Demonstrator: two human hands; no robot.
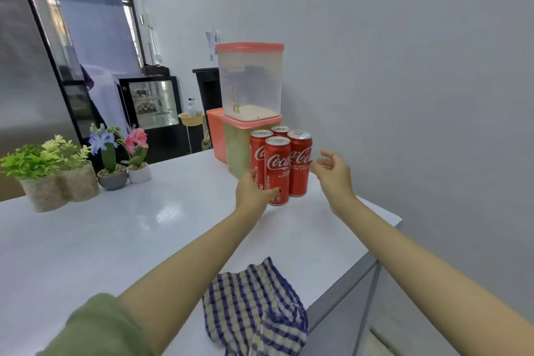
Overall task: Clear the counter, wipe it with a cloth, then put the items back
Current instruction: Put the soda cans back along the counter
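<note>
Several red cola cans (278, 166) stand bunched together on the white counter (115, 234) near its far right end. My left hand (254, 191) grips the lower part of the front can, thumb across its label. My right hand (332, 167) hovers open just right of the cans, fingers spread, barely touching the rightmost one. A blue and cream checked cloth (254, 309) lies crumpled on the counter's near edge, between my forearms.
Behind the cans a clear pink-lidded container (250, 81) sits on a green one (238, 144) beside a pink bin (216, 130). Potted artificial plants (52, 173) and flowers (124, 156) line the counter's left back edge. A grey wall runs along the right.
</note>
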